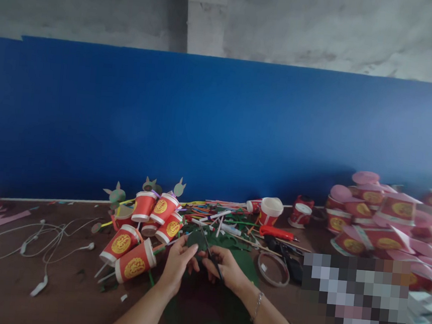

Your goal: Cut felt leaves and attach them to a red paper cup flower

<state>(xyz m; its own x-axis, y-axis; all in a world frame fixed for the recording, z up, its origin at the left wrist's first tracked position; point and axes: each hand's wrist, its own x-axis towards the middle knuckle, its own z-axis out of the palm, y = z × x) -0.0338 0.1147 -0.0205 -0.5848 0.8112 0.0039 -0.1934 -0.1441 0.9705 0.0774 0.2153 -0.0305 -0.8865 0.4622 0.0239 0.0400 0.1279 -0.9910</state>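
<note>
My left hand [180, 260] pinches a small dark green paper piece [195, 240] between thumb and fingers, above the table's near middle. My right hand [225, 267] is closed round a pair of scissors [207, 245], the dark blades pointing up and away from me. The blades lie at the right side of the paper; whether they are apart or closed on it I cannot make out. Under both hands lies a larger sheet of green paper [242, 266], with green offcuts [232, 241] just behind.
Red paper cups [135, 267] with sticks and rabbit-shaped paper heads pile up at left. White earphones [41, 286] lie farther left. Coloured strips and markers [215, 216], a red-handled tool [278, 233] and a tape roll [273, 269] sit right. Pink-trimmed cups [386, 242] heap far right. A blue partition [211, 131] stands behind.
</note>
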